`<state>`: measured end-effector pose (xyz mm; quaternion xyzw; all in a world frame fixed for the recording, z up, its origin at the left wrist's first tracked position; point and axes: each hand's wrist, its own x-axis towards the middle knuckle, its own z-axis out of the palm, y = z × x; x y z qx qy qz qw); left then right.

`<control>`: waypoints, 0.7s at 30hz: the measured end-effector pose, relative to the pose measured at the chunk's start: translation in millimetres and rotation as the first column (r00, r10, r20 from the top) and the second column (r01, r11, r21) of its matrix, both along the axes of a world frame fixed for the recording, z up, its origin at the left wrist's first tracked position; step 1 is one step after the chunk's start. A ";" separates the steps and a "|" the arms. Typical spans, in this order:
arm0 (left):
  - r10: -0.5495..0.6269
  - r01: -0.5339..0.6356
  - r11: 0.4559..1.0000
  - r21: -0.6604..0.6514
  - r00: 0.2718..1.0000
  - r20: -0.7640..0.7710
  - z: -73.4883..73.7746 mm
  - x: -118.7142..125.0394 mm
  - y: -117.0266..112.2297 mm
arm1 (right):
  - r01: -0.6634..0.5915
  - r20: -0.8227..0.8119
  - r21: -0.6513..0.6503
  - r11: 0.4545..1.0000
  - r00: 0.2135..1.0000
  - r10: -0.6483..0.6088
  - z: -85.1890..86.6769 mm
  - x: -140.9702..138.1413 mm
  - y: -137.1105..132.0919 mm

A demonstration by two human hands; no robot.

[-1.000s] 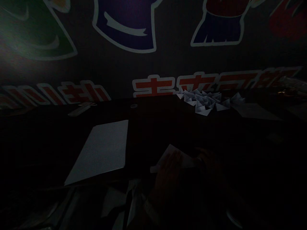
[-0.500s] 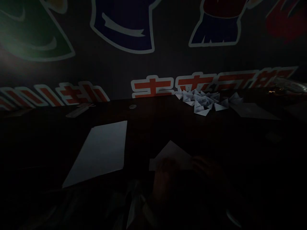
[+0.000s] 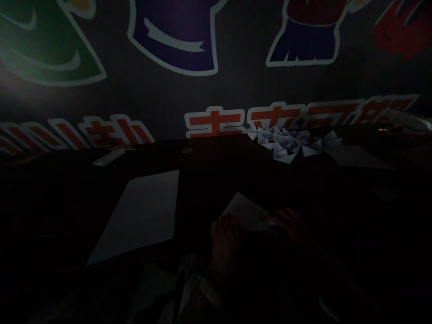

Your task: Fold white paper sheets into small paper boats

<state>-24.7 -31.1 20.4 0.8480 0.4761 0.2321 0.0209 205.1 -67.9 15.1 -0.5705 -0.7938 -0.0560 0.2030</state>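
Note:
A partly folded sheet of white paper [image 3: 246, 211] lies on the dark table, its peak pointing away from me. My left hand [image 3: 224, 238] presses on its left part, fingers bent over the paper near a strip that sticks out at the left. At the right end, my right hand [image 3: 288, 225] has its fingers closed on the paper's lower right edge, where a small flap is lifted. The picture is very dark, so the thumbs are hard to make out.
A stack of white paper sheets [image 3: 141, 211] lies left of my hands. Several folded paper boats [image 3: 285, 141] cluster by the painted wall [image 3: 236, 90]. A flat sheet [image 3: 357, 157] lies beside them. A small round object [image 3: 186, 150] and a pale long object [image 3: 110, 157] are further back.
My left hand has shifted slightly left on the paper. My right hand has moved up a little, with the right edge of the paper now lifted in its fingers.

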 end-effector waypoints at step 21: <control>0.003 0.026 0.995 -0.097 0.958 0.286 -12.8 -40.9 0.9 | 0.181 -0.291 0.009 0.983 0.941 -0.171 -22.1 -3.7 1.4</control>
